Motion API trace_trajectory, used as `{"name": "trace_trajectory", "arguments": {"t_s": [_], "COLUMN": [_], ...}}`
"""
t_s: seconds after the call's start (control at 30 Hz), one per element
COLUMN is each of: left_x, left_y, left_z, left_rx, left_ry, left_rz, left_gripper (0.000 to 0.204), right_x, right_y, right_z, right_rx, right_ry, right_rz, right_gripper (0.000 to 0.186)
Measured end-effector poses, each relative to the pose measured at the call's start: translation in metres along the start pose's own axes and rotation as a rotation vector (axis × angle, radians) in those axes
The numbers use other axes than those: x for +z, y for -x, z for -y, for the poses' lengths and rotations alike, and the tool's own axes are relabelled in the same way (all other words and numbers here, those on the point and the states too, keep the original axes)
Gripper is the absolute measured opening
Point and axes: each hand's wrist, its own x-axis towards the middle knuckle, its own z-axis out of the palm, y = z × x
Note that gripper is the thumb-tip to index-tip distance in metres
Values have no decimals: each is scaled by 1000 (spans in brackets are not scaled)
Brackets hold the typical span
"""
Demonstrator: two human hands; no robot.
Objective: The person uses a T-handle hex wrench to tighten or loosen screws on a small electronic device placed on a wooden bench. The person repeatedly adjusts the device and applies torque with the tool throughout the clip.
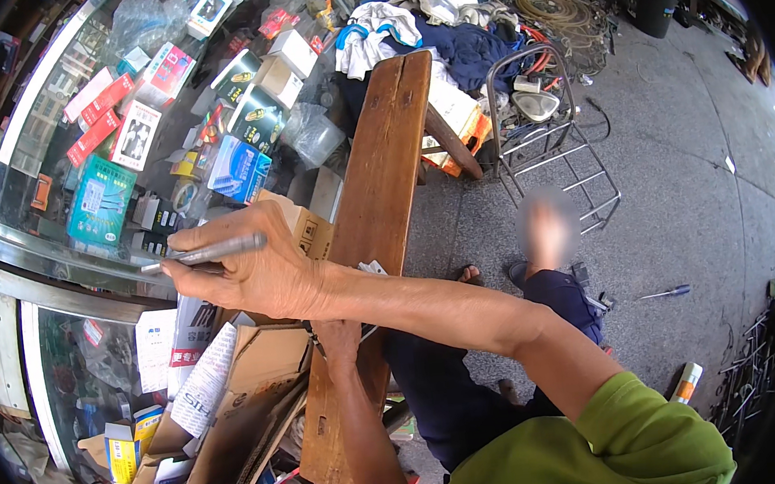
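Observation:
My right hand (259,268) reaches across to the left, over the edge of the glass display case. Its fingers are closed around a slim grey metal tool (220,249), with a thin tip pointing left; its exact kind is unclear. Under my right forearm, my left hand (336,334) is at the wooden bench (374,197). Its fingers are mostly hidden by the right arm, with small dark and whitish bits showing beside it. Nearest the right hand are a teal box (102,202) inside the case and an open cardboard box (310,231) beside the bench.
The glass case holds several small boxes, including a blue-and-white one (239,169). Folded cardboard (255,367) leans left of the bench. Clothes (472,52) lie piled beyond it. A metal frame (556,146) stands on the floor, with a screwdriver (668,291) to the right.

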Motion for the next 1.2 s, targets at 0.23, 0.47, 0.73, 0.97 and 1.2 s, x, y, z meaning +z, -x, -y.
{"name": "trace_trajectory", "arguments": {"t_s": [0.23, 0.47, 0.73, 0.97, 1.2], "left_x": [0, -7, -49, -121, -159], "left_y": [1, -1, -6, -27, -50], "left_z": [-4, -28, -72, -168, -224], "left_rx": [98, -54, -142, 372, -31], "left_ry": [180, 180, 402, 642, 225], "left_rz": [-88, -8, -146, -546, -324], "left_gripper": [20, 19, 36, 73, 68], "right_x": [-17, -48, -39, -34, -57], "right_y": [-12, -39, -32, -27, -24], "right_z": [0, -2, 8, 2, -8], "right_rx": [-390, -234, -16, -5, 349], "right_ry": [619, 317, 61, 15, -284], "right_rz": [156, 493, 572, 481, 558], "right_gripper": [37, 48, 29, 38, 49]}}
